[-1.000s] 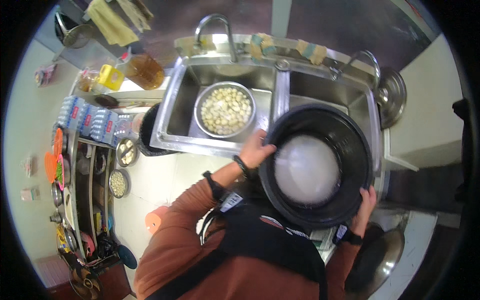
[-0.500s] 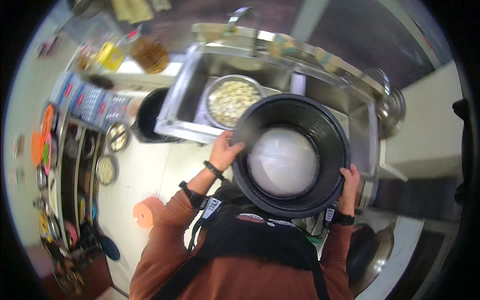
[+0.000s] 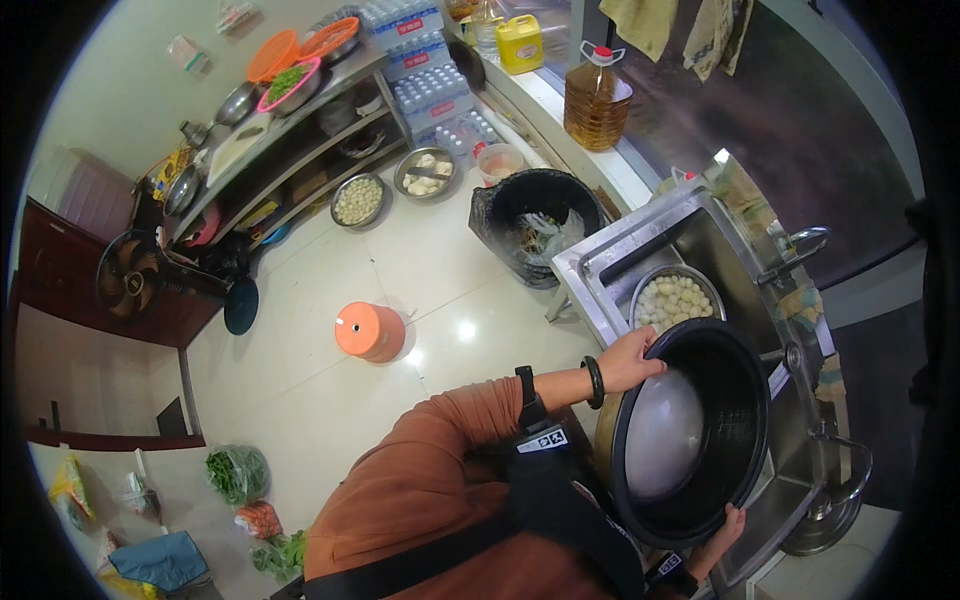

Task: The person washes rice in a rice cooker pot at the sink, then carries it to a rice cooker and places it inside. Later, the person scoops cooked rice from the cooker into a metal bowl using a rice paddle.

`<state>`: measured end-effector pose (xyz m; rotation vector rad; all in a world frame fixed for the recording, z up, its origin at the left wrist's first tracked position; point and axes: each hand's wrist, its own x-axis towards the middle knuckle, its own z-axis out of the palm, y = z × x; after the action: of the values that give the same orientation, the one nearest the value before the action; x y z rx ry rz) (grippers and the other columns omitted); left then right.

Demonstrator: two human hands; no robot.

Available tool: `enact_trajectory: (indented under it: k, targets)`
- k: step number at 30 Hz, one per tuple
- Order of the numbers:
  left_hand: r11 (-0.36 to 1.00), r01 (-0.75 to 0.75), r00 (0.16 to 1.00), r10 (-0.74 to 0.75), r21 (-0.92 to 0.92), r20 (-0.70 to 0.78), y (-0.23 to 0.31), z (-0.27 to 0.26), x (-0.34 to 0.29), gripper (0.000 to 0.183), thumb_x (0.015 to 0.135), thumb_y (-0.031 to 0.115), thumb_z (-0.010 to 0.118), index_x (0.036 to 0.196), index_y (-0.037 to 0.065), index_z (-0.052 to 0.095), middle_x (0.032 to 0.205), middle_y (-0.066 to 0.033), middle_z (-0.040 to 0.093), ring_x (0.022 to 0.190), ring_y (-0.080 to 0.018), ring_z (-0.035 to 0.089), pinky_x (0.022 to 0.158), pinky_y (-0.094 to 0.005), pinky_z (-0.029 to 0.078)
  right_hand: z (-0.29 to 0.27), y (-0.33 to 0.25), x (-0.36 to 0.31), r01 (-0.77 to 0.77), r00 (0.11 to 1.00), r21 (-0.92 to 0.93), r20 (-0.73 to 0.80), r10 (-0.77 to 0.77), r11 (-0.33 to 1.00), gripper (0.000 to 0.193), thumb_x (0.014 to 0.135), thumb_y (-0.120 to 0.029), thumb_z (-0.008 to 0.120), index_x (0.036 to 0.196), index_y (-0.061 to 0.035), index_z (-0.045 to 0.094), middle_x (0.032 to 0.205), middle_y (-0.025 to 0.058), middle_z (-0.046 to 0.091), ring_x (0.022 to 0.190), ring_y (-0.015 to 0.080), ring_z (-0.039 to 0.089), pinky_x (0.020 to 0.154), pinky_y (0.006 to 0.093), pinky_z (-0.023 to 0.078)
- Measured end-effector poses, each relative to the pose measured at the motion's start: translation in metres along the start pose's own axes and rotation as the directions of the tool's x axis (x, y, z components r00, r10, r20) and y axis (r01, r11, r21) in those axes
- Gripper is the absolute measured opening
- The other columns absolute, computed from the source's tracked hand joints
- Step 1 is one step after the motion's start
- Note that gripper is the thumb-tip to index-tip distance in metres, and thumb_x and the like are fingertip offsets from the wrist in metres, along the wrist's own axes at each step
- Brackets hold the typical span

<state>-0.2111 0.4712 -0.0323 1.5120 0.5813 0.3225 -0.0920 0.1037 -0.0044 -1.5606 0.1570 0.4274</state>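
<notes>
A person in a rust-brown top and dark apron holds a large black tub (image 3: 735, 440) in both hands, in front of the body and overlapping the near side of a double steel sink (image 3: 590, 268); whether they touch cannot be told. The left hand (image 3: 632, 360) pinches the upper-left rim between thumb and fingers. The right hand (image 3: 718, 543) grips the lower-right rim, its fingers partly hidden. A whitish round patch shows in the tub's bottom.

Compared with half a second ago, the view has swung left and the tub's round mouth appears as a narrower, tilted oval. A metal bowl of pale round pieces (image 3: 676, 298) remains in the sink. Bagged green vegetables (image 3: 237, 473) on the floor (image 3: 300, 385) have come into view, beyond an orange stool (image 3: 370, 332).
</notes>
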Motion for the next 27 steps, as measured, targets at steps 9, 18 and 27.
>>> enact_trajectory:
  k: [9,18,27]
  targets:
    - [0.998,-0.062,0.998,0.062,-0.011,-0.003,0.051,0.017,0.018,0.036,0.071,0.025,0.071,0.094,-0.001,0.06,0.084,-0.0135,0.061,0.081,-0.0236,0.059,0.073,-0.0352,0.047,-0.016,0.017,0.031,-0.012,0.999,0.006,0.036,0.012,1.0,0.022,0.079,-0.013,0.056,0.097,-0.0001,0.055,0.094,0.0111,0.06,0.083,0.0221,0.06,0.075,0.0335,0.05]
    - [0.867,-0.422,0.871,0.307,0.266,0.384,0.187,0.243,0.057,0.031,0.061,0.008,0.063,0.09,-0.003,0.063,0.086,-0.0237,0.064,0.085,-0.0385,0.063,0.073,-0.0423,0.051,-0.126,0.104,0.091,-0.316,0.948,0.261,0.044,0.316,0.912,0.03,0.09,-0.028,0.052,0.107,-0.0029,0.054,0.096,0.0075,0.059,0.09,0.0182,0.057,0.081,0.0325,0.047]
    - [0.457,-0.813,0.561,0.451,0.36,0.694,0.239,0.387,-0.002,0.019,0.062,0.012,0.069,0.08,0.003,0.069,0.079,-0.0189,0.066,0.079,-0.0343,0.066,0.068,-0.0385,0.053,-0.195,0.178,0.117,-0.291,0.957,0.325,0.108,0.27,0.9,0.043,0.092,-0.031,0.049,0.121,0.0011,0.051,0.114,0.0102,0.059,0.104,0.024,0.056,0.09,0.0368,0.044]
